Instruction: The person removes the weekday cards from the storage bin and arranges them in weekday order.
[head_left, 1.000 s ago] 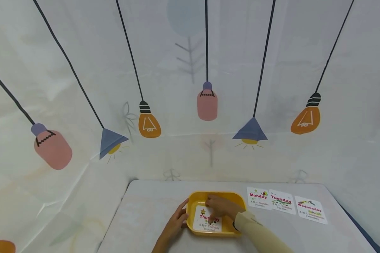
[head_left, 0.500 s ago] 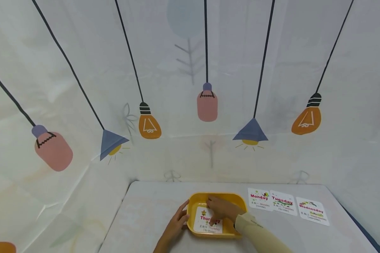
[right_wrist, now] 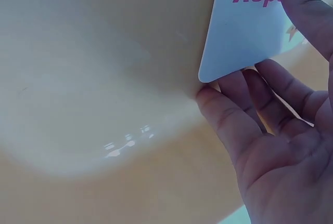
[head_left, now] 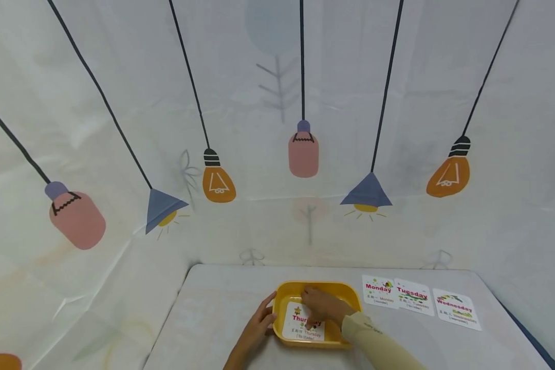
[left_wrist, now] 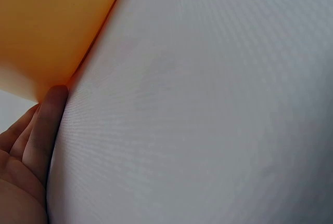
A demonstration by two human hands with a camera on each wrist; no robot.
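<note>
A yellow plastic tray (head_left: 342, 343) stands on the white table with a white "Thursday" card (head_left: 296, 331) inside it. My right hand (head_left: 327, 304) reaches into the tray from the right. In the right wrist view its thumb (right_wrist: 302, 11) lies over the face of the card (right_wrist: 234, 42) and the fingers sit under the card's edge, pinching it. My left hand (head_left: 256, 325) rests along the tray's left side. The left wrist view shows its straight fingers (left_wrist: 47, 125) touching the outer wall of the tray (left_wrist: 57, 21), low by the table surface.
To the right of the tray lie three cards in a row: a "Monday" card (head_left: 379, 298), a "Tuesday" card (head_left: 413, 304) and a "Wednesday" card (head_left: 457, 318). The first two nearly meet. Behind the table (head_left: 226, 288) hangs a white cloth (head_left: 259, 226) printed with lamps.
</note>
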